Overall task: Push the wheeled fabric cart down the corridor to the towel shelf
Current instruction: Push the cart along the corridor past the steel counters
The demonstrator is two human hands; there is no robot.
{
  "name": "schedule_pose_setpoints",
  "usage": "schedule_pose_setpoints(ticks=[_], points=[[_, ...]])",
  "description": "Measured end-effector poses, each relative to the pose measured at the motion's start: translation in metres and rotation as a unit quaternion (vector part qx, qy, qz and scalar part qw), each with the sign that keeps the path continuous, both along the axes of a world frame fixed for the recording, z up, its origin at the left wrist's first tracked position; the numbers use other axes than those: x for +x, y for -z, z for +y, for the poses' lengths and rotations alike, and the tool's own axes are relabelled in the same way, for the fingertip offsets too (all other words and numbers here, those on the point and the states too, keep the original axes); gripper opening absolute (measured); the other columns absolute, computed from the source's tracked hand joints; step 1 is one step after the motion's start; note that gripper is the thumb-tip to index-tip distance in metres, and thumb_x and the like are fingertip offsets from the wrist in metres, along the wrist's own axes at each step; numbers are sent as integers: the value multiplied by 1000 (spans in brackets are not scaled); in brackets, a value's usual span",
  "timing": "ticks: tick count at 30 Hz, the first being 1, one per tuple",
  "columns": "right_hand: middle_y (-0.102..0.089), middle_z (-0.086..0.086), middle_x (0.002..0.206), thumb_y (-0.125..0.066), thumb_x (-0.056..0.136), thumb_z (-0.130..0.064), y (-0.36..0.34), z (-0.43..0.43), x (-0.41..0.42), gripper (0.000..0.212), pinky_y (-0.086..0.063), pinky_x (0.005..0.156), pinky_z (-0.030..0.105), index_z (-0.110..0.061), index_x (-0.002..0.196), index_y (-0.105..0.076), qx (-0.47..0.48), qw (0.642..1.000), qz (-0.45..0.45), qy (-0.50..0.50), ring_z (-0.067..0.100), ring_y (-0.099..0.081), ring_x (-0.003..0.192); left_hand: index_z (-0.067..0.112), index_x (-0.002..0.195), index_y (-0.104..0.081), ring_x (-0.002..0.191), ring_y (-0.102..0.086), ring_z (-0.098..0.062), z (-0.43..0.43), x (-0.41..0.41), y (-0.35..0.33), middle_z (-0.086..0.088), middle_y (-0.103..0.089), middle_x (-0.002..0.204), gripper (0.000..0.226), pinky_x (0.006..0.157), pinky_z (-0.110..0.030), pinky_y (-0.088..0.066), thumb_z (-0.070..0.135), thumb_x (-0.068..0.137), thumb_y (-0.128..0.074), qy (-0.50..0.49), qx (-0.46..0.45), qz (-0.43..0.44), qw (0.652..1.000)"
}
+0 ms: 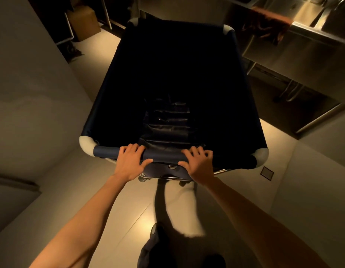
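The wheeled fabric cart (243, 105) is a deep dark-blue cloth bin with white corner caps, filling the middle of the view in front of me. Its inside is very dark; folded dark fabric shows at the bottom near me. My left hand (130, 163) grips the padded near rim left of centre. My right hand (198, 164) grips the same rim right of centre. Small casters (142, 178) show under the near edge. No towel shelf is identifiable.
A pale wall (32, 93) runs close along the left. A stainless steel counter with a sink (303, 35) stands on the right, a brown cloth (270, 18) draped on it. A cardboard box (84, 22) sits ahead left. The tiled floor (129, 213) has a small drain (267, 173).
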State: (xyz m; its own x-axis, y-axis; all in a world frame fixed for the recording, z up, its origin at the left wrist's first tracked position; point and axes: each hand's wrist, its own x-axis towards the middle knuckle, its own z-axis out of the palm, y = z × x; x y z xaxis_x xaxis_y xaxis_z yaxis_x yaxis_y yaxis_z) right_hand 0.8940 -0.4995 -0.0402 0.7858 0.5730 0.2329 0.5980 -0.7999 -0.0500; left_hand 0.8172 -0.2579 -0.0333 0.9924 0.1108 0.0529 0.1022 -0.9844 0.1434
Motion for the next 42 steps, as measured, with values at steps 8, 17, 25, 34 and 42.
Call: schedule_pose_setpoints(ticks=[8,17,25,34,42], points=[[-62,9,104,-57,82,-52,-8,-71,-34,42,-35,84,46,-21,111,-60,-55,996,77,-9,30,-53,101,10,108,-60,89,-56,-30,-81,-51,1,-11,-62,94,65,82,-42,-37,62,83,-32,-33,-12,-5,999],[-56,4,117,-45,87,-56,-12,-164,-55,46,-28,93,44,-27,123,-52,-100,990,88,-40,26,-46,111,14,105,-60,88,-55,-26,-181,-95,9,-8,-62,94,69,79,-39,-36,68,86,-22,-58,-17,-11,998],[-61,4,105,-53,83,-56,-10,-199,-55,43,-34,86,44,-26,113,-59,-93,992,67,-58,26,-52,101,15,102,-61,85,-54,-25,-223,-105,14,-7,-61,92,67,78,-37,-35,67,87,-21,-81,-25,-29,996],[-60,6,106,-52,84,-54,-11,-173,-36,42,-35,88,44,-24,111,-58,-80,992,62,-74,27,-52,101,10,104,-63,86,-57,-32,-200,-81,10,-13,-63,93,75,79,-42,-41,66,88,-16,-93,-18,-34,995],[-60,5,104,-54,83,-56,-7,-146,31,43,-37,87,43,-25,112,-59,-96,992,39,-77,26,-54,99,10,106,-63,87,-56,-31,-172,-18,11,-12,-62,93,73,79,-39,-36,65,89,-18,-95,-22,-24,995]])
